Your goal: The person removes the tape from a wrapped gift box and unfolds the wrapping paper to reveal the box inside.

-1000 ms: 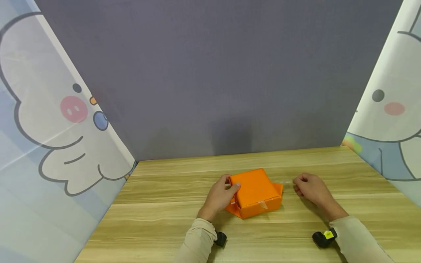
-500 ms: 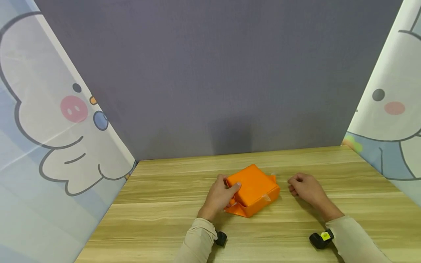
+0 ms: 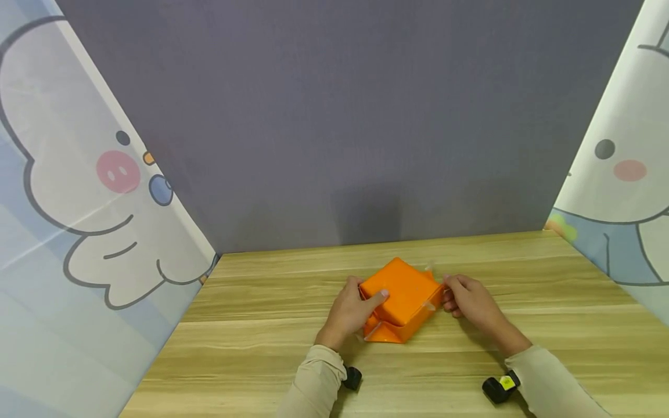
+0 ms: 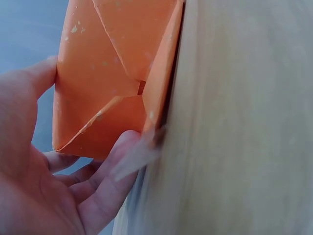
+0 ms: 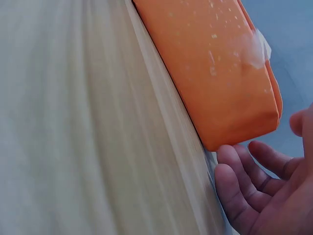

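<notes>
An orange paper-wrapped box (image 3: 399, 290) sits on the wooden table, turned cornerwise. My left hand (image 3: 347, 313) grips its left corner, thumb on top and the other fingers at the side. In the left wrist view, the box's end shows folded paper flaps (image 4: 110, 125), with a strip of clear tape (image 4: 137, 159) sticking out by a fingertip. My right hand (image 3: 473, 305) is at the box's right corner, its fingers loosely bent and the fingertips (image 5: 227, 154) right at the lower edge. Another piece of clear tape (image 5: 257, 49) crosses the top edge of the long side.
The wood-grain table (image 3: 261, 325) spreads out around the box. A grey panel (image 3: 355, 128) stands along its back edge. Cartoon-printed sheets flank it at left (image 3: 68, 174) and right (image 3: 627, 191). Black cameras are strapped to both wrists.
The box has turned counterclockwise, its front side swinging toward the right. My right hand has moved left to the box's corner, while the left hand has kept its hold with little movement.
</notes>
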`<state>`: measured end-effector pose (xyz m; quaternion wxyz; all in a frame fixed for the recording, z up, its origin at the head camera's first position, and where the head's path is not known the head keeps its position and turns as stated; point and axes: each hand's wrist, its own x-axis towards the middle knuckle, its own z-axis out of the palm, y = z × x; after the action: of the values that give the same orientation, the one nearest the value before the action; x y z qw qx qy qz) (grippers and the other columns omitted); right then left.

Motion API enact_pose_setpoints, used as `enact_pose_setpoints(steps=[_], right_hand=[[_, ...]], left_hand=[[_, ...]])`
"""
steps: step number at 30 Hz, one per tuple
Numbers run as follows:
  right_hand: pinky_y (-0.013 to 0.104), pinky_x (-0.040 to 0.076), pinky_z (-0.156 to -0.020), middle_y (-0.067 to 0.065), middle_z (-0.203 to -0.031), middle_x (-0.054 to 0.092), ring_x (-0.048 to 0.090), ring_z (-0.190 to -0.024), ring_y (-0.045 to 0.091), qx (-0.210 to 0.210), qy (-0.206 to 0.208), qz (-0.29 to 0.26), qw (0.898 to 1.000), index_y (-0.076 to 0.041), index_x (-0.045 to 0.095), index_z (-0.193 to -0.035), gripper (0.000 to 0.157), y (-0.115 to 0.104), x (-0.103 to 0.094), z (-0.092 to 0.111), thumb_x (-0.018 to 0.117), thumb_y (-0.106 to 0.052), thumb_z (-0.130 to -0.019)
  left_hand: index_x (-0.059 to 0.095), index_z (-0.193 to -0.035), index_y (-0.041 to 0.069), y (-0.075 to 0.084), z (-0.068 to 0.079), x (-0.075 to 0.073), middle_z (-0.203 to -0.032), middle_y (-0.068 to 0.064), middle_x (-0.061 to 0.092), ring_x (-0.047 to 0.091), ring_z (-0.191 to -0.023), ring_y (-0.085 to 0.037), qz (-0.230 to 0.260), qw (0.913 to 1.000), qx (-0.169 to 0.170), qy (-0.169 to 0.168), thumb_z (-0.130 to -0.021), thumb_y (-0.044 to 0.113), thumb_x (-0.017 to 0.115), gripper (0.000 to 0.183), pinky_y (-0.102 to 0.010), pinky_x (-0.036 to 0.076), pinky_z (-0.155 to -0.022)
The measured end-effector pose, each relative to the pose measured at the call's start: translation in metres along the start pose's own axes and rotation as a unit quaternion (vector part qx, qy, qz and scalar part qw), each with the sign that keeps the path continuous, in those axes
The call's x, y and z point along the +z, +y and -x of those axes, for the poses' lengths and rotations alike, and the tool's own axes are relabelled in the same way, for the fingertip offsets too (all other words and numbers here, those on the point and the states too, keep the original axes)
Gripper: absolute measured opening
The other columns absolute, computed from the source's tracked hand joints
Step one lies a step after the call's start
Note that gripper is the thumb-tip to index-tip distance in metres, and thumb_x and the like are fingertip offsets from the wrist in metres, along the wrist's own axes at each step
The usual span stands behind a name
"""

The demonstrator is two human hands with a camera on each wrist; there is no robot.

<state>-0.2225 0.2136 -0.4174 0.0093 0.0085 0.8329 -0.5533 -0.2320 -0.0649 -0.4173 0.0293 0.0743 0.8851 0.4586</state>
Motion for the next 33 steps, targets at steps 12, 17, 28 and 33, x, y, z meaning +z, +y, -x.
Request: enact_pose_setpoints(steps=[12,17,28,33], right_hand=[[0.033,0.055,-0.062,0.009,-0.097,0.067,0.064,-0.082,0.02,-0.036,0.005,0.087,0.996,0.004,0.059,-0.119,0.06,-0.0046,0.0018,-0.0031,0.054,-0.054,-0.1],[0.032,0.055,-0.062,0.013,-0.102,0.066,0.063,-0.079,0.019,-0.041,0.015,0.09,0.995,0.006,0.055,-0.122,0.062,-0.0041,-0.0005,-0.0037,0.054,-0.052,-0.101],[0.031,0.058,-0.065,0.024,-0.108,0.062,0.068,-0.077,0.022,-0.045,0.05,0.037,0.997,0.012,0.047,-0.127,0.067,0.0015,0.001,-0.0014,0.055,-0.049,-0.101],[0.031,0.059,-0.071,0.02,-0.103,0.063,0.067,-0.084,0.023,-0.052,0.048,0.001,0.998,0.011,0.05,-0.124,0.059,0.0032,0.0037,-0.0018,0.052,-0.044,-0.104]], left_hand=[[0.055,-0.124,0.016,-0.0008,-0.0007,-0.0048,-0.102,0.008,0.061,0.06,-0.088,-0.011,0.008,0.9977,0.056,-0.037,-0.084,0.058,0.074,0.061,-0.036,0.05,-0.081],[0.059,-0.121,0.02,-0.0014,-0.0016,-0.0054,-0.101,0.012,0.063,0.06,-0.088,-0.008,-0.013,0.9955,0.072,-0.06,-0.081,0.052,0.081,0.056,-0.033,0.051,-0.081],[0.061,-0.113,0.019,-0.0009,-0.0002,-0.0043,-0.093,0.011,0.06,0.057,-0.081,-0.008,-0.063,0.9881,0.094,-0.104,-0.086,0.038,0.08,0.038,-0.029,0.048,-0.072],[0.059,-0.115,0.019,-0.0016,0.0031,-0.0052,-0.097,0.01,0.059,0.057,-0.083,-0.009,-0.043,0.9863,0.095,-0.128,-0.086,0.035,0.079,0.038,-0.03,0.049,-0.074]])
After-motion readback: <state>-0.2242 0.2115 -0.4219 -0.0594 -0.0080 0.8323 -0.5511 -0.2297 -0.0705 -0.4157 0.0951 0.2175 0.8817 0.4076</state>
